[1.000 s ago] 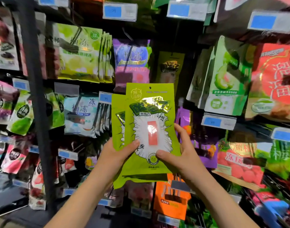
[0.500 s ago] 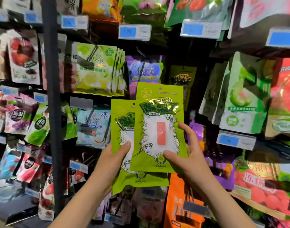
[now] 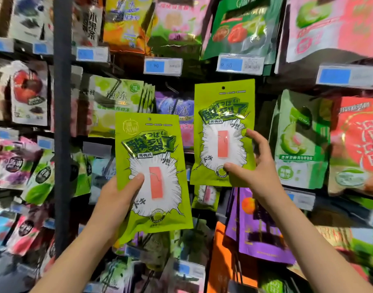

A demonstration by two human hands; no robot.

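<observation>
Our left hand (image 3: 115,199) grips the lower lime-green packet (image 3: 152,144) from its left edge, thumb pressed on the front beside the red window and the fingers hidden behind it. Our right hand (image 3: 251,172) pinches the upper lime-green packet (image 3: 223,115) at its lower right corner, thumb across the front near the bottom seal and the fingers curled round the right edge. Both packets are upright, faces toward us, each with a hang hole at the top. They sit side by side without overlapping, the right one raised higher and the left one lower and closer to us. Both are held in the air in front of the snack rack, off its pegs. Just below the upper packet a third packet of the same kind (image 3: 205,196) hangs on the rack, partly covered. Behind the gap between the two we see a purple jelly pouch (image 3: 175,108), with a row of pale green pouches (image 3: 115,102) to its left. A dark upright post (image 3: 61,144) runs down the rack left of our left arm. Above hang two blue price tags (image 3: 162,66), and at the right a green fruit pouch (image 3: 302,140) and a red pouch (image 3: 359,144).
</observation>
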